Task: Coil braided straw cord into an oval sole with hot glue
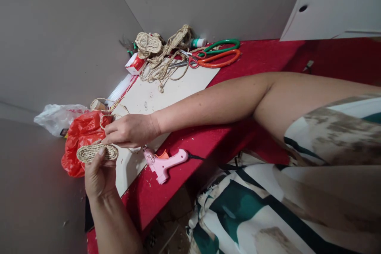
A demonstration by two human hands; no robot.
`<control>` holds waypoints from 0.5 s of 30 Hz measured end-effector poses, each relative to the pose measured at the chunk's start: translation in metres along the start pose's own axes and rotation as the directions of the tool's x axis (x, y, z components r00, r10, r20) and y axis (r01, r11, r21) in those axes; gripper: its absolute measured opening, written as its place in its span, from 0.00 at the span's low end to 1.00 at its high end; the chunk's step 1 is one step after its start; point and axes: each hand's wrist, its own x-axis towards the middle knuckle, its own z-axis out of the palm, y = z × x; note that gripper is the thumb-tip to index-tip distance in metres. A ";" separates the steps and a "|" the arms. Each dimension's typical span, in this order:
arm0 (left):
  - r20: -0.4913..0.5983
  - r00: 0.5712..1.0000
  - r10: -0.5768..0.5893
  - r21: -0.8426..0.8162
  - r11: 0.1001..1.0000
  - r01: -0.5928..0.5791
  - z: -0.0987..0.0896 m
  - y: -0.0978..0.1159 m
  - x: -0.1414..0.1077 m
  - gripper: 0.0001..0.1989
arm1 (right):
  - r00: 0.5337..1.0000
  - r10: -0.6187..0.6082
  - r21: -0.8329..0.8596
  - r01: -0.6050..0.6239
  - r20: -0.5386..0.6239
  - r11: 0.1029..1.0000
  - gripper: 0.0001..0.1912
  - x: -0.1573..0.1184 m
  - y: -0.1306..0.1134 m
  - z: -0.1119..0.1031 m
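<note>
printed garment point(238, 214): hanging loose closest to the camera, splashed with white, dark green and brown.
tabletop point(160, 194): running red beneath everything, flecked with little scraps.
pink glue gun point(166, 162): lying on its side, showing an orange trigger, nosing over the edge of the white board, trailing a black cord back toward the garment.
right hand point(127, 130): reaching across above the board, fingers bunched closed at the edge of the coil; hard to say whether pinching a strand or the rim itself.
left hand point(99, 174): gripping the coil, thumb pressed flat on the near face, other fingers mostly hidden behind.
woven coil point(97, 153): held up between both hands, in front of the red bag, long and rounded, wound in tight braided rows.
white board point(190, 87): lying flat on the red, smudged with dark specks.
large scissors point(222, 63): resting beyond the reaching arm, one handle green, one orange.
small scissors point(193, 62): overlapping the large pair, handles red.
braided cord point(157, 65): heaped loosely in loops beside the scissors, next to a red-and-white box point(134, 64).
red bag point(85, 127): sitting crumpled just behind the coil.
clear bag point(61, 117): bunched up against the grey wall point(44, 47).
</note>
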 end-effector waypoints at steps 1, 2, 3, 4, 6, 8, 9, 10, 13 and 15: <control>-0.008 1.000 0.003 -0.014 1.000 -0.003 0.000 0.000 0.000 0.13 | 1.000 0.011 -0.007 -0.011 0.003 1.000 0.14 0.000 -0.001 0.000; -0.014 1.000 0.007 -0.025 1.000 -0.007 0.000 0.000 0.000 0.13 | 1.000 0.025 0.001 -0.025 -0.004 1.000 0.14 0.000 -0.002 0.000; -0.017 1.000 0.008 -0.033 0.999 -0.009 0.000 -0.001 0.000 0.12 | 0.999 0.038 0.026 -0.037 -0.020 0.999 0.14 0.000 -0.003 -0.001; -0.018 1.000 0.008 -0.037 0.999 -0.009 0.000 -0.001 -0.001 0.12 | 0.998 0.051 0.062 -0.049 -0.043 0.997 0.14 0.000 -0.005 0.000; -0.024 1.000 0.007 -0.041 0.999 -0.008 0.000 -0.002 -0.001 0.12 | 0.993 0.084 0.121 -0.073 -0.089 0.990 0.14 0.000 -0.007 0.001; -0.042 0.999 0.004 -0.046 0.999 -0.006 0.000 -0.003 -0.001 0.13 | 0.988 0.101 0.120 -0.087 -0.116 0.989 0.14 -0.001 -0.009 0.003; -0.053 0.999 -0.003 -0.047 0.999 0.000 0.001 -0.004 -0.001 0.13 | 0.988 0.099 0.100 -0.087 -0.122 0.991 0.15 -0.002 -0.009 0.004; -0.063 0.998 -0.010 -0.049 0.999 0.007 0.001 -0.004 -0.001 0.13 | 0.988 0.092 0.074 -0.083 -0.123 0.994 0.16 -0.002 -0.009 0.006; -0.080 0.996 -0.048 -0.075 0.996 0.042 0.003 -0.006 0.000 0.13 | 0.992 0.064 0.008 -0.064 -0.110 0.998 0.16 -0.003 -0.008 0.008; -0.102 0.992 -0.072 -0.101 0.993 0.061 0.003 -0.006 0.001 0.13 | 0.994 0.054 -0.018 -0.056 -0.096 0.998 0.15 -0.003 -0.009 0.009</control>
